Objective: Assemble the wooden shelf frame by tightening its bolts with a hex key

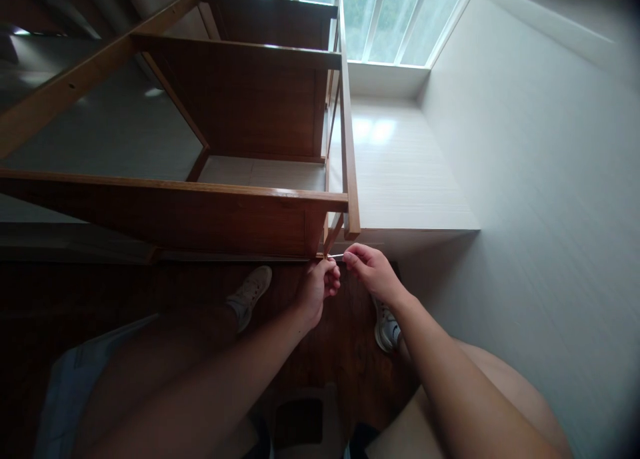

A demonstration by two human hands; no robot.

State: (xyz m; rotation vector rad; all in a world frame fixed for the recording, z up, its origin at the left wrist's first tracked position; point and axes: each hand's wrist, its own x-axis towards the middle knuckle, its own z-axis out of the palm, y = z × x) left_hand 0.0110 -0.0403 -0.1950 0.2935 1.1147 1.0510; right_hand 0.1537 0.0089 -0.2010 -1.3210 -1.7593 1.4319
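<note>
A brown wooden shelf unit (240, 99) stands in front of me with empty shelves. My left hand (320, 289) is closed around the lower end of a thin slanted wooden strut (332, 238) at the unit's bottom right corner. My right hand (370, 269) is pinched shut on a thin pale metal pin or small tool (338, 255) that points left at that strut. The two hands sit close together, just under the right front post (349, 146).
A white windowsill ledge (405, 172) runs to the right of the unit, with a white wall (525, 199) beyond it and a window (385, 19) above. Below are dark wood floor (345, 359), my bare legs and white shoes (250, 292).
</note>
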